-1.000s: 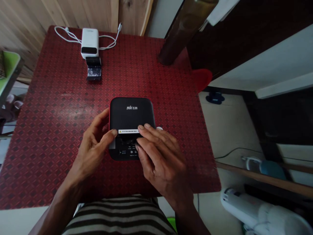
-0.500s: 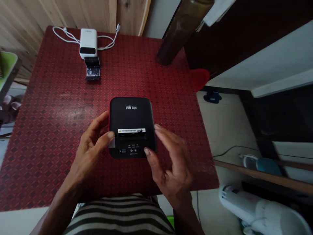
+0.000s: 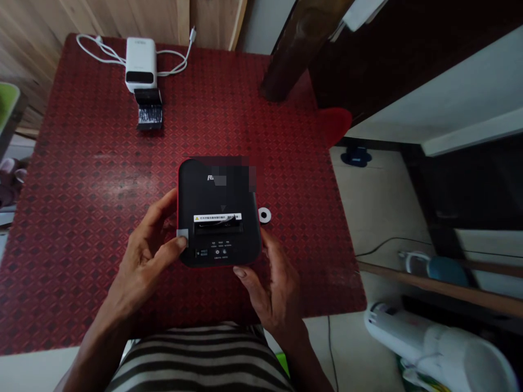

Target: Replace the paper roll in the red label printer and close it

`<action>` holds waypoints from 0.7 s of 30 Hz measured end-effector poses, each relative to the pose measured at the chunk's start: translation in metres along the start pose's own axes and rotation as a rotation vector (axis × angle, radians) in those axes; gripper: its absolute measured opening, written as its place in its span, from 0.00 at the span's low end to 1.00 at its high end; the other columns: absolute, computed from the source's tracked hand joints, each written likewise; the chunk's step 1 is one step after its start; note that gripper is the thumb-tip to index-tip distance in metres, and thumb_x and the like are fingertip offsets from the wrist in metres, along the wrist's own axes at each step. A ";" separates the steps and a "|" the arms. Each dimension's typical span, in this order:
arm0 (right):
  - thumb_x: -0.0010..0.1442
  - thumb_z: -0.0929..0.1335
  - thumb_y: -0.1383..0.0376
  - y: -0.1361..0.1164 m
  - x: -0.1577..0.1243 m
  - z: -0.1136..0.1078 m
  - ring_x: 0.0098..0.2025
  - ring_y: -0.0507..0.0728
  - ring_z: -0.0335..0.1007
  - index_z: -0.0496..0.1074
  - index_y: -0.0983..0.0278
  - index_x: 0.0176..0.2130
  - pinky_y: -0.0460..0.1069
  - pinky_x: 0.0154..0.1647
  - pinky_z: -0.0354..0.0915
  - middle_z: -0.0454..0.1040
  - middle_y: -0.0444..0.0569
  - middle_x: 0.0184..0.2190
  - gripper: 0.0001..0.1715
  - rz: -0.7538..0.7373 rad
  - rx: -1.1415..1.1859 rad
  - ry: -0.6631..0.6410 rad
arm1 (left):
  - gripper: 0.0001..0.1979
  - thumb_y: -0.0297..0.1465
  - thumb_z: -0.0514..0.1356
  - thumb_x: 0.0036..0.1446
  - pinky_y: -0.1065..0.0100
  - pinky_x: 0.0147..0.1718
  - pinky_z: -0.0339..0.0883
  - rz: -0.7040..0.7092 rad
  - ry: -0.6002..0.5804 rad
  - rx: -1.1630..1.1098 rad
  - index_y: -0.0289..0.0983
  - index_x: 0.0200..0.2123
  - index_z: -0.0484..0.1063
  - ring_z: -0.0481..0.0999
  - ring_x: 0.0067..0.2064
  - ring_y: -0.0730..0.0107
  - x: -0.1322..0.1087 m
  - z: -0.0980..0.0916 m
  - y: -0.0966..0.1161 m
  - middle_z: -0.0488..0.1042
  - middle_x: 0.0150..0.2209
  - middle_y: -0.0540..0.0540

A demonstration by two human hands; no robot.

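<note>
The box [image 3: 216,198] is at the near half of the table [image 3: 81,239]; the left hand [image 3: 147,258] grips its left side, thumb on a pale tab [image 3: 182,234]; the right hand [image 3: 278,280], loosely open, curves about its near right corner, contact hard to tell; a white ring [image 3: 268,219] lies just beside the box's right edge.

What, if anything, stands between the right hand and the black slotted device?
Nothing visible: the right hand is at the lower right edge of the black slotted device. The white ring lies beyond the hand, not between.
</note>
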State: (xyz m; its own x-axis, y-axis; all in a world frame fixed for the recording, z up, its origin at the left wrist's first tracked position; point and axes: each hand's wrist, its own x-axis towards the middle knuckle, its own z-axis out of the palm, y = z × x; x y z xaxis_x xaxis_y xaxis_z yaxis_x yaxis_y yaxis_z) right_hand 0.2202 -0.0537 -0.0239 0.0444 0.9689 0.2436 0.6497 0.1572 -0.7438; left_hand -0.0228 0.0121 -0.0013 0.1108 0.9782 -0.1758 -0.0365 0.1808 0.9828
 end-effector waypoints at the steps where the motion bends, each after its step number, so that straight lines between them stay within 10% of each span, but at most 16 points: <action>1: 0.81 0.70 0.51 0.000 0.000 0.000 0.64 0.69 0.87 0.67 0.58 0.79 0.65 0.60 0.87 0.85 0.62 0.66 0.35 0.003 0.000 -0.001 | 0.32 0.42 0.74 0.71 0.45 0.70 0.80 0.000 0.004 0.006 0.60 0.76 0.77 0.75 0.78 0.40 0.000 0.000 0.000 0.76 0.77 0.50; 21: 0.81 0.72 0.54 -0.007 0.010 -0.008 0.60 0.68 0.90 0.67 0.59 0.79 0.62 0.58 0.88 0.87 0.61 0.63 0.35 -0.069 -0.009 -0.031 | 0.32 0.38 0.74 0.71 0.50 0.70 0.81 -0.060 0.074 -0.047 0.55 0.75 0.78 0.75 0.78 0.42 0.000 0.011 0.004 0.77 0.76 0.47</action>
State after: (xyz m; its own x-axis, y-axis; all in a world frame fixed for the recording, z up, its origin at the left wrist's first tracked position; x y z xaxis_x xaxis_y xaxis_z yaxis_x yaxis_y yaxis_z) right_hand 0.2219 -0.0463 -0.0111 -0.0241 0.9613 0.2744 0.6571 0.2221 -0.7204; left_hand -0.0118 0.0114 0.0038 0.0404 0.9701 -0.2395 -0.0791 0.2421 0.9670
